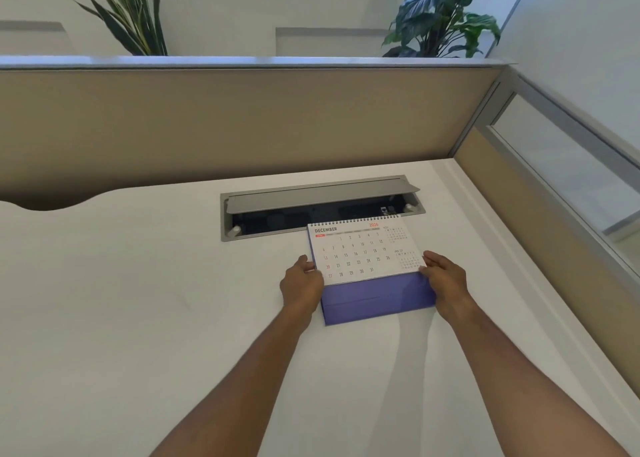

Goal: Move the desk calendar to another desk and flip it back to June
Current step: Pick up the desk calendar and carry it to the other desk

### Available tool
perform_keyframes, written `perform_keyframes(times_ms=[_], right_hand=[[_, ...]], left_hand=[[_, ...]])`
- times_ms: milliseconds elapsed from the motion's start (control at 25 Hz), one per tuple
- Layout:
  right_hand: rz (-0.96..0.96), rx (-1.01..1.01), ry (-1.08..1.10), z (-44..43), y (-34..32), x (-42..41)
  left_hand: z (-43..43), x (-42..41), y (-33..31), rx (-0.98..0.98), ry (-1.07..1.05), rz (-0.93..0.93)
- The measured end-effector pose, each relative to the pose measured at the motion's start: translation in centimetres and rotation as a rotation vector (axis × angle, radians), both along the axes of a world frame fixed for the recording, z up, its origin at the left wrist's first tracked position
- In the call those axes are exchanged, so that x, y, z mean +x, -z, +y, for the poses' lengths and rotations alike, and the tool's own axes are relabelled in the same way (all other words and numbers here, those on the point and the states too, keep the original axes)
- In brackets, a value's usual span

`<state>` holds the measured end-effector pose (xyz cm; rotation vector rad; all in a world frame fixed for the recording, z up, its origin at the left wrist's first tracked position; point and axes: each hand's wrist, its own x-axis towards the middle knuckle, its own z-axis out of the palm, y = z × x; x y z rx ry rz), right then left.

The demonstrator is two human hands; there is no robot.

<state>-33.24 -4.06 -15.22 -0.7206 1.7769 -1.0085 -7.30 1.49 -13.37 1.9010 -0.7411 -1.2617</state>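
Spiral-bound desk calendar with white pages and purple card base (367, 259) stands on the white desk top (138, 301), just in front of the grey recessed cable tray with its flap lid raised (322, 197). Top page reads DECEMBER 2026; small side-month grids too fine to read. Left hand (300, 283) grips the calendar's left edge, thumb on the page face, remaining fingers hidden behind the page. Right hand (445, 276) grips the right edge the same way, fingertips out of sight. Tray interior dark, contents indistinct. Two green leafy plants (446, 17) behind the beige fabric partition (242, 121), pots hidden.
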Motion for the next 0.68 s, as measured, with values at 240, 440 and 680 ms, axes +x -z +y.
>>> perform_keyframes(times_ms=[240, 440, 680], right_hand=[[-0.142, -0.077, 0.144, 1.3, 0.0, 0.2], [-0.234, -0.099, 0.194, 2.2, -0.9, 0.8], [-0.352, -0.161, 0.228, 3.8, -2.9, 3.1]], left_hand=[[1.1, 0.0, -0.2, -0.027, -0.043, 0.145], [2.1, -0.1, -1.2, -0.078, -0.054, 0.165], [3.7, 2.3, -3.4, -0.155, -0.240, 0.326]])
